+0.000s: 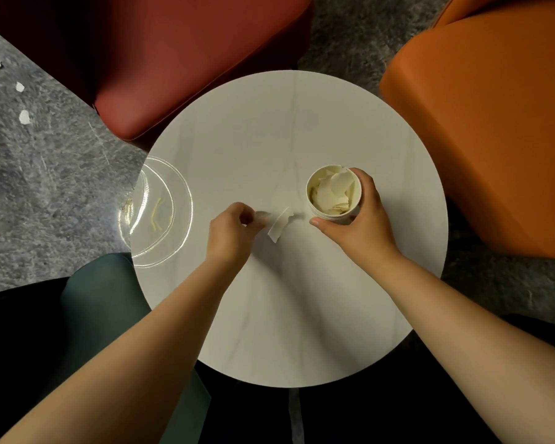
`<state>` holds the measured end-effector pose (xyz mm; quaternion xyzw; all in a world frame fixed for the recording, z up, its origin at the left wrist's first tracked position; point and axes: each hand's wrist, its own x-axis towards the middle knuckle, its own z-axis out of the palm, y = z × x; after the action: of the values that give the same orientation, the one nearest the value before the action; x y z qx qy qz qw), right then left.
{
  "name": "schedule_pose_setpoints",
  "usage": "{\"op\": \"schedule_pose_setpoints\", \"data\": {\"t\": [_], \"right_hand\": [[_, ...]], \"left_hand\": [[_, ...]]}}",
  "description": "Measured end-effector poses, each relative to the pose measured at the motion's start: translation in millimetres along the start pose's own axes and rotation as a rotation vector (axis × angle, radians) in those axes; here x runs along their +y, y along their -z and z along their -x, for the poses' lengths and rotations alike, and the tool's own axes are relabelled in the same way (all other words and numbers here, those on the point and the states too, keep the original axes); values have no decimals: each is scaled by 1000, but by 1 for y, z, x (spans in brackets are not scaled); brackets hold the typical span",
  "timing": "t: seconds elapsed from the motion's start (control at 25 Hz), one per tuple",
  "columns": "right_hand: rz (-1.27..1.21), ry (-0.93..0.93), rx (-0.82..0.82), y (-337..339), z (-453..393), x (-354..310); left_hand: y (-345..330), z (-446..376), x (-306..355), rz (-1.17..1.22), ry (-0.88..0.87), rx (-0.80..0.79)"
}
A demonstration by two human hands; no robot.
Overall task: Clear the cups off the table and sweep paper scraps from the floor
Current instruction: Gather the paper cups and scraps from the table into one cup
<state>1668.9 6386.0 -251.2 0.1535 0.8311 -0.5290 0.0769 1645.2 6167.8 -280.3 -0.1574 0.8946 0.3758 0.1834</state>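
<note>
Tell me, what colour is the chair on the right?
Orange. The chair shows clearly in the head view.

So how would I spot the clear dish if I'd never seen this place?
Start at the round white table between the red chair and the orange chair. Go to its left edge, beyond the left hand: the clear dish sits there, overhanging the rim. Unlike the paper cup stuffed with scraps in the right hand, it is see-through and shallow.
</note>
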Motion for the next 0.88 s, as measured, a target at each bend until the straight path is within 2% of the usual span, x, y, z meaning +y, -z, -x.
{"op": "schedule_pose_setpoints", "data": {"t": [0.16,0.28,0.36,0.52,0.72,0.8,0.88], "right_hand": [[5,8,8,2,0,2],[2,3,13,2,1,4],[2,4,12,2,2,6],[-20,6,12,2,1,6],[-25,-6,-11,3,-2,6],[-32,-2,-9,3,-3,5],[-26,-2,12,1,-4,5]], "left_hand": [[-15,-7,25,39,-46,-59],[-30,-11,28,-173,-49,-200],[-36,-12,27,-325,-67,-203],[-40,-13,23,-363,-80,-172],[-30,-12,35,-69,21,-49],[-18,-9,58,162,18,18],[-5,-1,86,412,-63,48]]}}
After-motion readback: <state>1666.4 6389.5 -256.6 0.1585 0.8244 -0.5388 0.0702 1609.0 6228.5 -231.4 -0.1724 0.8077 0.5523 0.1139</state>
